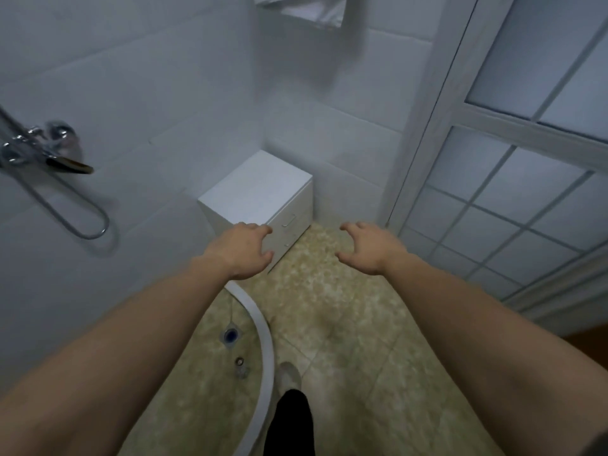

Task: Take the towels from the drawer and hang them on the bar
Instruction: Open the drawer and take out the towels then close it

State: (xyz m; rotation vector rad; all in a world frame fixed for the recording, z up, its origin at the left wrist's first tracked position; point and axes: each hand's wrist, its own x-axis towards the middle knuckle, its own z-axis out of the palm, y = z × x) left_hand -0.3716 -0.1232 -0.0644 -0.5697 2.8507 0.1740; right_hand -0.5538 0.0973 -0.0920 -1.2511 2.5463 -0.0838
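A small white drawer cabinet [260, 189] stands on the floor in the corner of the tiled walls; its drawers with small metal handles [289, 221] are closed. A white towel [306, 9] hangs high on the far wall at the top edge of the view; the bar itself is out of sight. My left hand [245, 250] is stretched out in front of the cabinet's near corner, fingers loosely curled, holding nothing. My right hand [370, 246] reaches out over the floor to the right of the cabinet, fingers also loosely spread and empty.
A chrome shower mixer with hose [39, 149] is on the left wall. A curved white shower-tray rim [263, 340] and a floor drain [231, 335] lie below. A white glazed door [513, 159] stands at right. My foot [289, 373] is on the beige floor.
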